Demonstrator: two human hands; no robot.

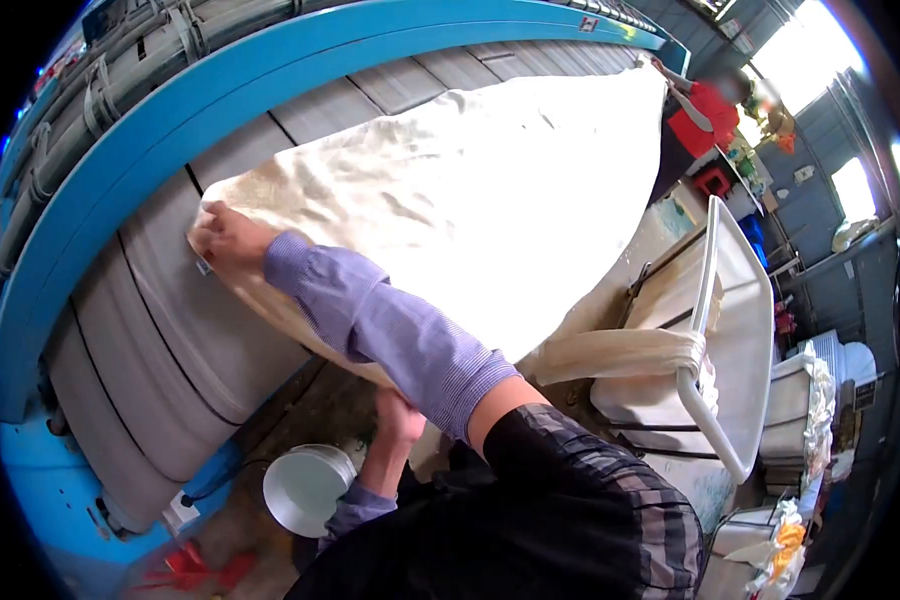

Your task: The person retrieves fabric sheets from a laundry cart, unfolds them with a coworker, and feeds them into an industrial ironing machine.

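Observation:
A large white cloth sheet (pixel 530 190) lies spread over the grey slatted belts of a blue machine, its near side hanging past the edge. My right hand (pixel 228 238) reaches across to the left and is closed on the sheet's left corner, slightly blurred. Lower down, my left hand (pixel 398 415) is closed at the sheet's near hem, below my right forearm. Its fingers are partly hidden. In the upper right a co-worker in a red top (pixel 705 118) has a hand at the sheet's far corner.
The machine's blue frame (pixel 100 215) curves around the grey belts (pixel 185 310). On the floor stand a white bucket (pixel 295 490) and a blurred red object (pixel 185 568). At right is a white wheeled tub (pixel 745 330) with cloth draped over its rim; more cloth-filled bins (pixel 785 430) stand behind.

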